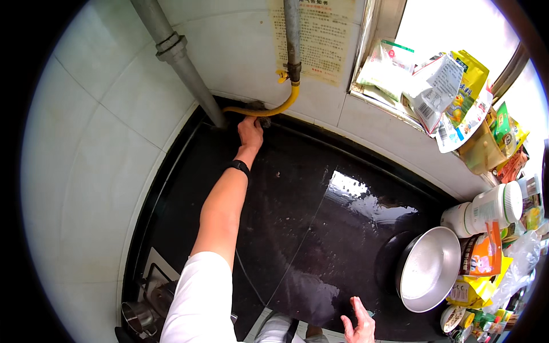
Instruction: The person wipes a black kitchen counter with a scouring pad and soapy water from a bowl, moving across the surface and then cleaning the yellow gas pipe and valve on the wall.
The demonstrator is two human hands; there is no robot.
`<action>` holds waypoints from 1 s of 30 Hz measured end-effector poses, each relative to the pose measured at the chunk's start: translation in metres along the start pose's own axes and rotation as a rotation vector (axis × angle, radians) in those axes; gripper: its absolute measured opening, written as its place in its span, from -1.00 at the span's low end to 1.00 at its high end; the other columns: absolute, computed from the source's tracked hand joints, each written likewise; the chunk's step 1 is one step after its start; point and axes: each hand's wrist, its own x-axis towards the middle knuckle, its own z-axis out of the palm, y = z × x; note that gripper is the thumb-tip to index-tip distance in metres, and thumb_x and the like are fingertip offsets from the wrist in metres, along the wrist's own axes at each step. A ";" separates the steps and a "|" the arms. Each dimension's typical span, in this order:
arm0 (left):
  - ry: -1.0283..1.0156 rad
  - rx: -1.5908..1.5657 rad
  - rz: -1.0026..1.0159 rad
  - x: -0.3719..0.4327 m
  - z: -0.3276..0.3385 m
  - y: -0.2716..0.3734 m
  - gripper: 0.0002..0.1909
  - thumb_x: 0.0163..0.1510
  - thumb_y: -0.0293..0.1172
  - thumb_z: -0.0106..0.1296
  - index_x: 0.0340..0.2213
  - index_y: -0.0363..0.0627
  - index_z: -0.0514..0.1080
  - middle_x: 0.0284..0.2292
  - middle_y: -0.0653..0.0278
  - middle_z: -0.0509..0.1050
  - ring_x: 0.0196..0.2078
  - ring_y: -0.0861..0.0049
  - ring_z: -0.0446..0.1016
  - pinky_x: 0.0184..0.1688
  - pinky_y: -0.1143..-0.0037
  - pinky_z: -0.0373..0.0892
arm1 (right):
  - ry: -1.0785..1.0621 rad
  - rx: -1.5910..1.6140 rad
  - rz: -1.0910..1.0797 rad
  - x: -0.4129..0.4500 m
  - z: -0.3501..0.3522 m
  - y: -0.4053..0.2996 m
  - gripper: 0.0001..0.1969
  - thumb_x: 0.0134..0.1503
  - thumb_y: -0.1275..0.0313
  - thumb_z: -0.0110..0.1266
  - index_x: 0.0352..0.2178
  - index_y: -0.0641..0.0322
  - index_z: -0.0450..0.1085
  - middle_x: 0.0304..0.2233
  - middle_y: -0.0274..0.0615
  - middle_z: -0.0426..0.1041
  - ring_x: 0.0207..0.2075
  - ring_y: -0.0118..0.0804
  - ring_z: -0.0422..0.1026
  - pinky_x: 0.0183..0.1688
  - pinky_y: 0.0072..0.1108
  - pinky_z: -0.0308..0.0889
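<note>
My left hand (251, 133), with a black band on the wrist, reaches into the far corner of the black countertop (274, 206). Its fingers are closed on a dark grey rag or scrubber (266, 122), partly hidden by the hand and the hose. Just above the knuckles runs a yellow gas hose (274, 111). A thick grey pipe (188, 73) meets the counter left of that hand. My right hand (360, 323) is at the counter's near edge, thumb and fingers apart, holding nothing visible. A small greenish thing (370, 314) shows beside it, too little to identify.
A metal pan (431, 270) is on the right, near white plastic tubs (497, 206) and food packets (480, 253). More packets (433, 90) crowd the windowsill. Lower left are a stove (156, 274) and steel pot (137, 317). Wet patches (364, 199) shine on the counter.
</note>
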 end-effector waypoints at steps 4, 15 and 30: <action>0.030 -0.182 0.063 -0.025 0.002 0.026 -0.75 -0.02 -0.61 0.02 -0.25 -0.25 0.52 -0.30 -0.10 0.52 -0.18 0.01 0.50 -0.17 0.30 0.42 | -0.032 -0.008 -0.011 -0.006 0.001 0.000 -0.49 0.13 0.52 0.06 0.13 0.41 0.20 0.12 0.19 0.28 0.16 0.09 0.27 0.19 -0.37 0.19; -0.195 -0.191 0.157 -0.086 -0.051 0.037 -0.74 -0.03 -0.58 0.04 -0.23 -0.27 0.50 -0.26 -0.02 0.54 -0.17 0.09 0.51 -0.11 0.34 0.42 | -0.058 -0.018 -0.080 -0.001 -0.004 -0.003 -0.48 0.14 0.52 0.07 0.13 0.41 0.19 0.12 0.20 0.28 0.16 0.08 0.27 0.20 -0.37 0.18; -0.039 -0.181 -0.191 0.033 -0.055 -0.006 -0.66 0.06 -0.49 0.00 -0.09 -0.25 0.46 -0.17 -0.08 0.52 -0.04 0.10 0.47 -0.01 0.34 0.35 | -0.079 -0.051 -0.070 0.000 0.009 -0.026 -0.49 0.11 0.52 0.10 0.12 0.37 0.23 0.06 0.22 0.33 0.10 0.13 0.33 0.15 -0.33 0.24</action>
